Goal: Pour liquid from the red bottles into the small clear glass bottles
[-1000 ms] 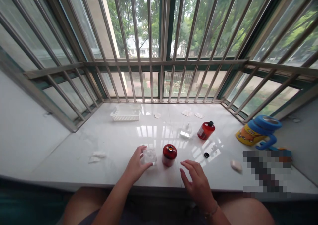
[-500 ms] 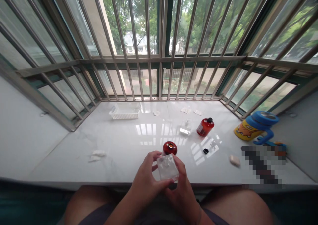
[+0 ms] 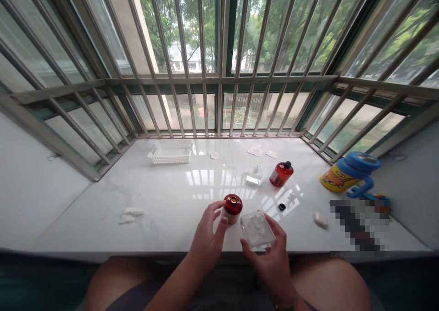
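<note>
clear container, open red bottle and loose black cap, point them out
Clear container (image 3: 257, 229): head view, middle of its broad face.
Open red bottle (image 3: 233, 209): head view, upper body below the opening.
Loose black cap (image 3: 281, 207): head view, its middle.

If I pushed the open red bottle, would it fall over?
The open red bottle might slide before tipping, being squat on a shiny tabletop. Anything inside could spill, since it stands uncapped. Its smooth, glossy sides may feel slippery.

The forearms (image 3: 181, 279) are bare, as are the tapering fingers (image 3: 278, 232); a thin band (image 3: 284, 307) circles the right wrist (image 3: 284, 296). Below the near edge of the desk (image 3: 164, 235), dark greyish-purple cloth (image 3: 135, 298) partly covers the bare legs (image 3: 329, 279).
</note>
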### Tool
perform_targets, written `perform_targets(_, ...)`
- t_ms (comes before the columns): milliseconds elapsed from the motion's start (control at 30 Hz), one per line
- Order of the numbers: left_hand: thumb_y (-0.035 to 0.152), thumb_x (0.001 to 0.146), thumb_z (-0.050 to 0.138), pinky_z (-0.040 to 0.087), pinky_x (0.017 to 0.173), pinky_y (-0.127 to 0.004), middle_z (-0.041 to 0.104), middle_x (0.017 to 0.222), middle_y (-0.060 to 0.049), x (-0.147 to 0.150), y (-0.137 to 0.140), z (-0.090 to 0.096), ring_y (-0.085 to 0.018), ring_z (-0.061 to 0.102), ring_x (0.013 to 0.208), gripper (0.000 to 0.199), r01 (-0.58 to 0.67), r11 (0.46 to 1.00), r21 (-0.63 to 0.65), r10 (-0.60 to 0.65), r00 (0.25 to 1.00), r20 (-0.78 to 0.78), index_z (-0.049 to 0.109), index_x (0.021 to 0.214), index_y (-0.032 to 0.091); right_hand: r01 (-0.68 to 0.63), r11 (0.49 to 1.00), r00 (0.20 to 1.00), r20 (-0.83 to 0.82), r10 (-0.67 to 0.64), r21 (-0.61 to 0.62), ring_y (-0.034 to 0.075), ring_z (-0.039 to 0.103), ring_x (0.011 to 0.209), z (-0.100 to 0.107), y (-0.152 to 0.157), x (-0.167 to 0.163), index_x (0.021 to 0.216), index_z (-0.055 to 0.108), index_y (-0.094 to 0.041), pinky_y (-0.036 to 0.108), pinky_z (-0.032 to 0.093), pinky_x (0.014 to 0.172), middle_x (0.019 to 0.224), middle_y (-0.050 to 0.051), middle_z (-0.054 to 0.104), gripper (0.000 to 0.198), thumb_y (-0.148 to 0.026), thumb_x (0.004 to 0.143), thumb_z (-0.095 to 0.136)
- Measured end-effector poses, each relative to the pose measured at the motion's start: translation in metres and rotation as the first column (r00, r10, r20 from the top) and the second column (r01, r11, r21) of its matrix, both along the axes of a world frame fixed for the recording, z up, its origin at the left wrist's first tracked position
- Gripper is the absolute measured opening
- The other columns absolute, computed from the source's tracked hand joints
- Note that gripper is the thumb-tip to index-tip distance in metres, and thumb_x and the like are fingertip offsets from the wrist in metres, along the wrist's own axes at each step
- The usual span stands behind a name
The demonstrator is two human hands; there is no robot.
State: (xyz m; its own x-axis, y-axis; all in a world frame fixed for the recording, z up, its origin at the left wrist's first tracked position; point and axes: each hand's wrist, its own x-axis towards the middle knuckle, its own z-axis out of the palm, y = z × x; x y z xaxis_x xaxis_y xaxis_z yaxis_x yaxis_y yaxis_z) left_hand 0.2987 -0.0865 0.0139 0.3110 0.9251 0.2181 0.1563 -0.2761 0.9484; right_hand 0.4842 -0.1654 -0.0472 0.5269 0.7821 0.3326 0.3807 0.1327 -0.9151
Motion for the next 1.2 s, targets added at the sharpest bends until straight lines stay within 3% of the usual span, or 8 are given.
perform_targets(100,0.044,0.111,0.049,0.049,0.122,-0.055,0.062,0.15,-0.015,0.009,0.015,-0.012,-0.03,0.06,0.141,0.041,-0.043,0.995,0.09,0.054,0.992,-0.114,0.056,0.146,0.024,0.074,0.996,0.994,-0.08,-0.078,-0.05,0.035,0.069,0.124,0.004,0.001,0.009,0.153,0.049,-0.024,0.045,0.066,0.092,0.148,0.017,0.06,0.093,-0.047,0.075,0.093)
perform_targets(300,0.039,0.092,0.082,0.044,0.125,-0.063,0.048,0.163,-0.014,0.024,0.038,-0.019,-0.039,0.047,0.153,0.061,0.037,0.957,0.287,0.063,0.942,-0.33,0.057,0.148,0.031,0.149,0.974,0.977,-0.125,-0.171,-0.17,0.035,0.068,0.126,0.019,-0.004,0.02,0.153,0.047,-0.024,0.047,0.063,0.098,0.151,0.016,0.058,0.096,-0.057,0.074,0.09)
perform_targets(500,0.042,0.074,0.098,0.041,0.126,-0.065,0.049,0.16,-0.017,0.032,0.043,-0.03,-0.041,0.046,0.153,0.106,-0.094,0.969,0.229,0.157,0.948,-0.276,0.037,0.159,0.027,0.143,0.973,0.979,-0.115,-0.166,-0.183,0.036,0.066,0.129,0.013,-0.01,0.022,0.153,0.046,-0.023,0.044,0.063,0.097,0.152,0.016,0.058,0.096,-0.058,0.075,0.089)
perform_targets(667,0.035,0.07,0.1,0.047,0.121,-0.062,0.06,0.146,-0.014,0.04,0.045,-0.037,-0.039,0.058,0.141,0.096,-0.13,0.984,0.124,0.16,0.948,-0.276,0.048,0.149,0.025,0.143,0.969,0.982,-0.093,-0.164,-0.203,0.035,0.066,0.129,0.011,-0.009,0.02,0.152,0.048,-0.023,0.043,0.062,0.098,0.153,0.016,0.057,0.093,-0.057,0.076,0.088)
perform_targets(767,0.028,0.081,0.088,0.045,0.125,-0.059,0.059,0.152,-0.015,0.027,0.053,-0.029,-0.036,0.057,0.145,0.085,-0.005,0.999,0.048,0.018,0.956,-0.292,0.045,0.155,0.025,0.141,0.972,0.986,-0.056,-0.154,-0.19,0.036,0.064,0.131,0.011,-0.009,0.019,0.152,0.048,-0.023,0.045,0.061,0.101,0.153,0.016,0.056,0.09,-0.056,0.078,0.086)
perform_targets(900,0.028,0.088,0.079,0.032,0.133,-0.061,0.033,0.177,-0.013,-0.011,0.064,-0.016,-0.038,0.034,0.164,0.096,0.19,0.98,-0.062,-0.2,0.924,-0.327,0.028,0.169,0.031,0.121,0.982,0.992,-0.007,-0.123,-0.142,0.036,0.062,0.135,0.008,-0.009,0.021,0.151,0.049,-0.023,0.047,0.059,0.105,0.153,0.015,0.056,0.085,-0.054,0.081,0.084)
perform_targets(1033,0.045,0.083,0.089,0.024,0.135,-0.066,0.02,0.181,-0.013,-0.03,0.065,-0.019,-0.041,0.02,0.168,0.112,0.062,0.998,-0.022,-0.066,0.946,-0.319,0.02,0.171,0.034,0.109,0.985,0.994,0.003,-0.11,-0.132,0.035,0.063,0.134,0.002,-0.01,0.022,0.151,0.05,-0.023,0.047,0.059,0.106,0.151,0.015,0.057,0.083,-0.053,0.082,0.084)
perform_targets(1200,0.051,0.054,0.107,0.033,0.131,-0.066,0.044,0.164,-0.016,-0.011,0.057,-0.036,-0.045,0.04,0.158,0.125,-0.005,0.995,0.103,0.032,0.965,-0.26,0.04,0.158,0.03,0.097,0.986,0.995,-0.001,-0.098,-0.135,0.035,0.064,0.133,-0.003,-0.01,0.018,0.151,0.051,-0.024,0.048,0.059,0.106,0.151,0.014,0.057,0.083,-0.052,0.081,0.085)
